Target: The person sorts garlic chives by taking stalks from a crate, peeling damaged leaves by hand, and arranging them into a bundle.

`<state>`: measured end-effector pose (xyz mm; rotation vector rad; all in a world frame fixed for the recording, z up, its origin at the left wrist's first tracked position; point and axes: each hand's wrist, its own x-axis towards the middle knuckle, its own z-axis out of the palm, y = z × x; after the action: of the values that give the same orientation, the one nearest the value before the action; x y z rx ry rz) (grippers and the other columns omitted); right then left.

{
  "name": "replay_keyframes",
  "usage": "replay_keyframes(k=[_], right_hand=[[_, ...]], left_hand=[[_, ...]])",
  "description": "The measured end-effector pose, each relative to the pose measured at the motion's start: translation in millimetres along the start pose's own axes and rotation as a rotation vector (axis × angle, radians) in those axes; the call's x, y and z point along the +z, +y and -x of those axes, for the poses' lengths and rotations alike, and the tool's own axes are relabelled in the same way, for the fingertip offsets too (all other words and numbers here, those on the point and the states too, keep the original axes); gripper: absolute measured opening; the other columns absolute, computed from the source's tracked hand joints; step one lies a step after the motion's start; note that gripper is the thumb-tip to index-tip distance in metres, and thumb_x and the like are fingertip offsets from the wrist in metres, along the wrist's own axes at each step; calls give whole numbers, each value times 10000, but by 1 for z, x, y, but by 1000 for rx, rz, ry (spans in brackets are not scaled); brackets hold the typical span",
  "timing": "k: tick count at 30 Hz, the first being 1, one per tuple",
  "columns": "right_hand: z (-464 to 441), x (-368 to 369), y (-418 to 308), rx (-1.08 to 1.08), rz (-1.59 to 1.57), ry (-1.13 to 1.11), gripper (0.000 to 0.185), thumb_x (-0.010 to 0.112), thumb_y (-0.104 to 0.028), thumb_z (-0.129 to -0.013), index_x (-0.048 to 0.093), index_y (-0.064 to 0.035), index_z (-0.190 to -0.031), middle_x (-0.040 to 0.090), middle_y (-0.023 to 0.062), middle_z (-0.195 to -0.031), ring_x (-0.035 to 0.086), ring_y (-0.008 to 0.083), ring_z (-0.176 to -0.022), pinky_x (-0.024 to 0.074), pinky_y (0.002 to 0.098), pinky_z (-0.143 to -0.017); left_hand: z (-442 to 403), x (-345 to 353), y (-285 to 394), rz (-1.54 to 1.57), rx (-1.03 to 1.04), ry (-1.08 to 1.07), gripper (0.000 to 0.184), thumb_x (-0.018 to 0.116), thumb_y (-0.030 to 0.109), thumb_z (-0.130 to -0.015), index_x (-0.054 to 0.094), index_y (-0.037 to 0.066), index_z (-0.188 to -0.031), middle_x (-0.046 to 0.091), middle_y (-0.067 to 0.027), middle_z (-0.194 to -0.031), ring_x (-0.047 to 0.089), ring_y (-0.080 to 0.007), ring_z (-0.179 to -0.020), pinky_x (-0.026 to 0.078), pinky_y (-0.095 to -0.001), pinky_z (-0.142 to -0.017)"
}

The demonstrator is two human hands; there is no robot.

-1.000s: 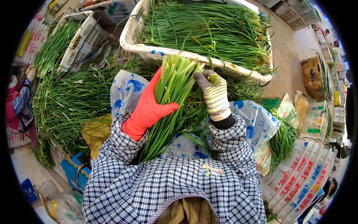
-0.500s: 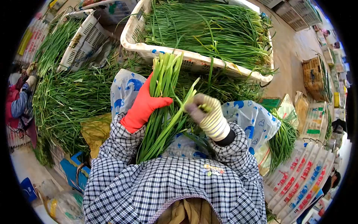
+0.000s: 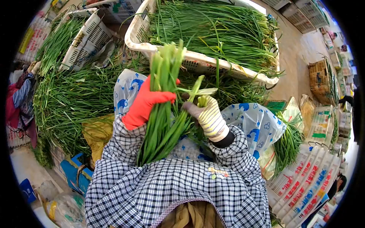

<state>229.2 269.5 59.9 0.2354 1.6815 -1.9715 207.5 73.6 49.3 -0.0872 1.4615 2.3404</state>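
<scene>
My left hand [image 3: 142, 106], in a red rubber glove, is closed around an upright bunch of garlic chives [image 3: 164, 72]. The pale cut ends point up and away, slightly blurred, while the leaves hang down towards my checked apron. My right hand [image 3: 209, 118], in a striped knit glove with dark fingertips, grips a few garlic chive stalks [image 3: 196, 86] close beside the bunch. A pale loose leaf [image 3: 207, 91] sticks out sideways just above my right fingers. Below both hands, blue-patterned plastic sheeting [image 3: 245, 119] lies across my lap.
A white crate [image 3: 152, 47] full of aligned garlic chives stands ahead. Left lies a big loose heap of chives [image 3: 72, 102] with a tilted white crate [image 3: 81, 47] behind. More chives [image 3: 287, 148] hang at right near stacked printed crates [image 3: 304, 178]. Another person [image 3: 23, 98] is at far left.
My left hand and the bunch have risen slightly. My right hand has tilted and lowered a little, and a pale leaf now sticks out above it.
</scene>
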Motion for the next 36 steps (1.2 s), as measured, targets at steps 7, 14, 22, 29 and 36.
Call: replay_keyframes(k=[7, 14, 22, 29, 36], right_hand=[[8, -8, 8, -38, 68, -291, 282, 614, -33, -815, 575, -22, -1093, 613, 9, -877, 551, 91, -767, 470, 236, -703], [1, -57, 6, -354, -128, 109, 253, 591, -277, -903, 644, -32, -875, 660, 85, -847, 588, 151, -691, 478, 271, -656], [24, -89, -65, -484, 230, 418, 360, 521, -197, -945, 504, -12, -1252, 568, 24, -648, 482, 76, -509, 373, 209, -469], [-20, -42, -59, -353, 265, 89, 188, 633, -117, -878, 648, -24, -1040, 664, 4, -927, 581, 76, -796, 466, 209, -727], [-34, -47, -36, -155, -55, 51, 162, 616, -156, -883, 686, -40, -972, 662, -18, -806, 490, 32, -552, 353, 177, -479]], left_hand=[[-11, -28, 49, -10, 131, 151, 473, 616, 26, -750, 495, -24, -1205, 618, -94, -975, 602, -148, -763, 502, -272, -689], [-6, -33, 34, -295, 146, 141, 614, 717, 24, -704, 454, 29, -1260, 598, -67, -1051, 608, -167, -833, 504, -283, -728], [-3, -6, 11, 47, -82, -74, 547, 645, 170, -845, 403, 40, -1319, 602, -80, -1076, 616, -169, -928, 520, -298, -786], [-4, 13, 7, -28, -95, -157, 502, 638, 159, -842, 450, 10, -1283, 615, -79, -1064, 608, -158, -932, 504, -295, -805], [-3, -1, -10, 167, -130, -188, 538, 561, 237, -873, 418, -27, -1319, 577, -139, -1201, 595, -200, -1031, 488, -328, -889]])
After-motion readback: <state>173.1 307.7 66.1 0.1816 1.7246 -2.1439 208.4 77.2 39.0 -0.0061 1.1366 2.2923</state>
